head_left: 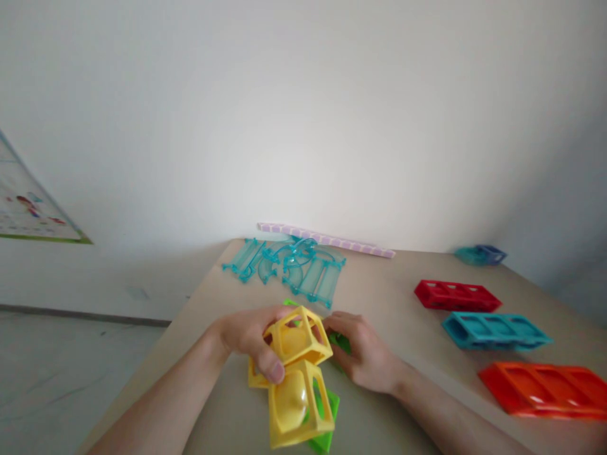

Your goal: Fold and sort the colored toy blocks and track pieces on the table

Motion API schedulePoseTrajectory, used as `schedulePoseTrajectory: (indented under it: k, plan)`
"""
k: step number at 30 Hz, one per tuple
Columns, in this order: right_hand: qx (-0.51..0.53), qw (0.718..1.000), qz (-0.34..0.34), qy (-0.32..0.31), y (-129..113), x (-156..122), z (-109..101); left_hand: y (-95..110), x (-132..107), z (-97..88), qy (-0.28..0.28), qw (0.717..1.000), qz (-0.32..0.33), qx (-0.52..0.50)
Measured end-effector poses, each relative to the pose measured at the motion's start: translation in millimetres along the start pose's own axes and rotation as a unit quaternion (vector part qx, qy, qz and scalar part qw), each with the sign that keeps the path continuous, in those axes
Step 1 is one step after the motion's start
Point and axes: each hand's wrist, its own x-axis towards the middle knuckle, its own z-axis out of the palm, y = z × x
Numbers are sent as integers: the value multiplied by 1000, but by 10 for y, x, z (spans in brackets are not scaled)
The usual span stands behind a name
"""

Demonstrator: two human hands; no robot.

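My left hand (253,341) is closed around a cluster of yellow open-sided plastic blocks (301,404), its thumb pressed on the near side. The blocks are joined at angles and have rounded bulges inside. Green plastic blocks (327,420) show behind and under the yellow ones. On the right, my right hand (363,354) has its fingers curled on a green block (340,342), mostly covered by the hand and the yellow blocks. Whether the green parts are joined to the yellow ones I cannot tell.
Clear teal plastic pieces (303,268) lie at the back of the table by a purple patterned strip (327,240). Along the right are a red block bar (455,296), a teal block bar (496,332) and an orange block bar (545,390). A dark blue block (490,254) sits far right.
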Motion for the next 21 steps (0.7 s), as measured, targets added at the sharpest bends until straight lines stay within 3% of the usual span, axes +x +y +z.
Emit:
schedulePoseTrajectory:
  k: [4,7,14,17,21]
  plan:
    - [35,999,11,13,25,1,-6,16,-20,8,-13,1000,-9,14]
    - [121,991,48,20,67,-12,-23,72,-60,43,13,999,-25,18]
    - [386,917,93,48,148,-12,16,74,-151,84,39,999,-15,1]
    - [428,897,91,66,152,-6,27,-25,-174,4,80,992,72,-66]
    - [377,921,76,61,145,-21,20,-79,-135,-102,149,938,266,-163]
